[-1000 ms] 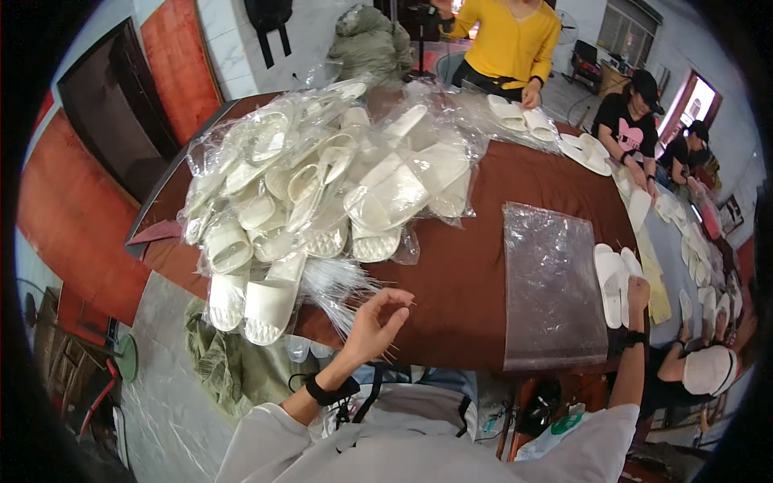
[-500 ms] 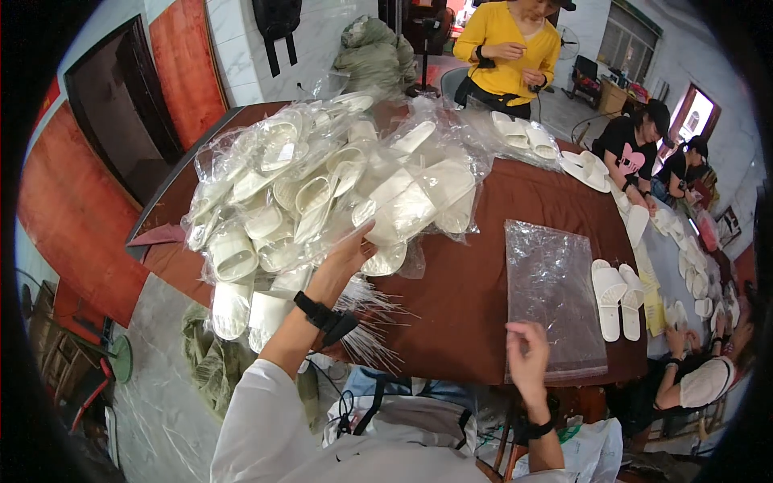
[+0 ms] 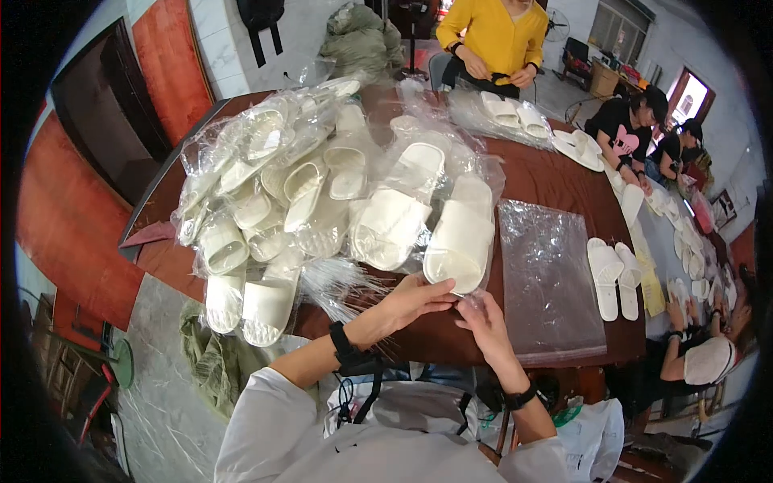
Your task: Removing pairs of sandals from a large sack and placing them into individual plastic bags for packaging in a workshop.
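Note:
A pair of cream slippers (image 3: 459, 245) lies in a clear plastic bag at the near right of a heap of bagged slippers (image 3: 302, 181). My left hand (image 3: 412, 301) is closed at the near end of that bag, thumb on the toe of the right slipper. Close beside it, my right hand (image 3: 485, 324) has its fingers bent together on the bag's edge. The exact grip of both hands is partly hidden by the fingers and the shiny film. A bundle of thin white strands (image 3: 342, 290) lies behind my left wrist.
On the brown tablecloth (image 3: 451, 346), a flat clear bag (image 3: 551, 282) lies right of my hands, beside unbagged white slippers (image 3: 616, 278). A person in yellow (image 3: 495, 40) stands across the table. More people work at a grey table (image 3: 672, 258) on the right.
My left hand has come off the heap toward me, and my right hand has left the flat bag to meet it. One bagged pair has turned, its toes now facing me.

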`<state>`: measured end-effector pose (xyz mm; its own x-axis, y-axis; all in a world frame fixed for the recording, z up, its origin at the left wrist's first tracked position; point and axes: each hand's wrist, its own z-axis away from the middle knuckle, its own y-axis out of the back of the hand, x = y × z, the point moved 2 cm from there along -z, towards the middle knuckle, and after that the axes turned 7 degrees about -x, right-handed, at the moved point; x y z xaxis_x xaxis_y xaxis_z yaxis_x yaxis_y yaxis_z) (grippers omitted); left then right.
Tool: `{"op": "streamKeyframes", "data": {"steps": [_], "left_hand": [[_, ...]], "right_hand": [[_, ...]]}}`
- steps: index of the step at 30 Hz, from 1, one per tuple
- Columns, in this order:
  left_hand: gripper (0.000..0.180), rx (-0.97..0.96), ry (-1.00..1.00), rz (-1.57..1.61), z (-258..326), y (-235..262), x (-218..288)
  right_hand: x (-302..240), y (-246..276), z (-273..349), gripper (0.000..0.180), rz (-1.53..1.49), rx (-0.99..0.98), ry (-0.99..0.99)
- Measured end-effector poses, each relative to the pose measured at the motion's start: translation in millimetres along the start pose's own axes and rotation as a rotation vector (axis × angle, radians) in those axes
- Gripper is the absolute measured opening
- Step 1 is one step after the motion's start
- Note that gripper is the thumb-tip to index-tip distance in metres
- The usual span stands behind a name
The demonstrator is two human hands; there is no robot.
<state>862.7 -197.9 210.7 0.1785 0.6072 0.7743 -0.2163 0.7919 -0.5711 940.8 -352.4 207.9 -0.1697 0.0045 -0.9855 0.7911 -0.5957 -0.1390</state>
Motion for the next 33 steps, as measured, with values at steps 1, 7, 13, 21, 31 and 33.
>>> {"op": "streamKeyframes", "data": {"steps": [1,7,13,21,31,33], "left_hand": [[0.042,-0.004,0.010,0.003,0.8,0.6,-5.8],[0.030,0.248,-0.235,0.319,12.2,43.8,-29.1],[0.011,0.450,-0.493,-0.030,7.9,24.5,18.7],[0.013,0.291,-0.579,-0.854,13.8,20.9,176.6],[0.014,0.276,-0.347,-1.346,21.4,-8.3,281.9],[0.017,0.299,-0.419,-1.428,21.6,-4.4,290.4]], "right_hand": [[3.6,4.5,-0.5,0.031,-0.001,0.009,-0.006],[40.4,18.8,2.8,0.016,-0.336,0.003,-0.326],[20.0,-14.5,16.0,0.018,-0.236,-0.220,-0.251],[9.8,-2.6,25.5,0.019,0.027,-0.198,-0.053],[30.3,9.9,18.0,0.013,0.090,-0.125,0.024],[28.5,11.3,18.4,0.012,0.118,-0.113,0.020]]}}
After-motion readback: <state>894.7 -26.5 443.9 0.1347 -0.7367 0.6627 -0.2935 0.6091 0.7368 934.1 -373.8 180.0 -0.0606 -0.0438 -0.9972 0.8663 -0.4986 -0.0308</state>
